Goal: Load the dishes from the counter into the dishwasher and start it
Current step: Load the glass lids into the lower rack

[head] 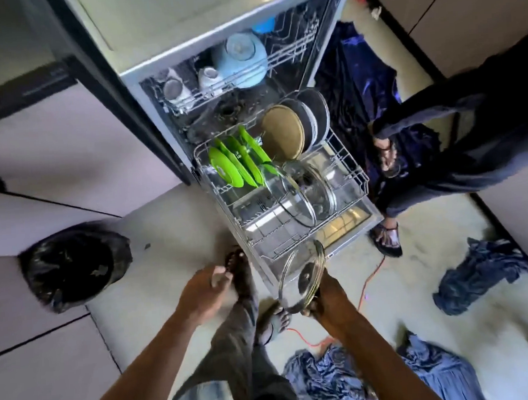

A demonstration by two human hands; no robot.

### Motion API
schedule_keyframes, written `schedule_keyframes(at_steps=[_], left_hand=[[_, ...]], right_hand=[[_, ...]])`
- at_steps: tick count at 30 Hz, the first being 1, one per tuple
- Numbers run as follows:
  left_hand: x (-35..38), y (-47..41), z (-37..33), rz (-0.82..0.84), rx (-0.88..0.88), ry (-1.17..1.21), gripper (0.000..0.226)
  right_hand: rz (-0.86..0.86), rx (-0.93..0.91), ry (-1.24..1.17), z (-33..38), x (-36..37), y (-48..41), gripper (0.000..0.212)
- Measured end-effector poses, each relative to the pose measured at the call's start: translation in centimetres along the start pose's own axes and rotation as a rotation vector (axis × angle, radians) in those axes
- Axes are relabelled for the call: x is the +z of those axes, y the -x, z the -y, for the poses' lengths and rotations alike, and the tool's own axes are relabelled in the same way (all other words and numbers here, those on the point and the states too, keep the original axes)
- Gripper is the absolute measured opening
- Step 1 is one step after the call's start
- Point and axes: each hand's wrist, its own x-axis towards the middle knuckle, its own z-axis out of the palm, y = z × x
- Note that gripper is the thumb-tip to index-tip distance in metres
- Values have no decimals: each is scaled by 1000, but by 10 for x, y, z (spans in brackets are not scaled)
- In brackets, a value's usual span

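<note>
The dishwasher [141, 74] stands open with its lower rack [352, 165] pulled out over the door. In that rack stand several green plates [232, 166], a tan plate [283, 133], dark plates [316, 115] and two glass lids [305, 187]. The upper rack holds a light blue pot [242, 59] and white cups [175, 87]. My right hand [324, 298] grips a glass lid [302, 275] by its lower edge, just in front of the rack's near corner. My left hand [200, 293] hangs to the left of the rack, fingers loosely curled, holding nothing.
Another person [458, 136] in dark clothes and sandals stands to the right of the dishwasher door. A black-lined bin [73, 266] sits on the floor at left. Blue cloths [477, 274] and an orange cable [371, 278] lie on the floor. My own feet are below the rack.
</note>
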Motion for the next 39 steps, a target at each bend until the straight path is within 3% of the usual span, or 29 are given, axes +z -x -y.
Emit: schedule_keyframes(at_steps=[2, 5, 8, 12, 17, 27, 32, 39], left_hand=[[17, -27, -2, 48, -48, 34, 57], [38, -78, -3, 97, -99, 49, 70], [59, -144, 7, 129, -133, -10, 47], [77, -223, 14, 46, -209, 51, 47], [95, -293, 17, 26, -215, -29, 46], [128, -329, 15, 18, -369, 73, 65], [132, -332, 18, 20, -375, 93, 56], [137, -334, 19, 9, -382, 44, 49]], right_hand=[[-42, 55, -94, 3, 1, -35, 41], [-89, 168, -315, 3, 9, -94, 37], [-69, 245, -451, -2, 23, -151, 27], [-42, 237, -559, -6, 43, -222, 33], [61, 182, -736, -19, 52, -291, 10], [30, 170, -908, -25, 53, -334, 26], [30, 191, -947, -17, 68, -349, 39], [-84, 227, -977, -14, 89, -381, 32]])
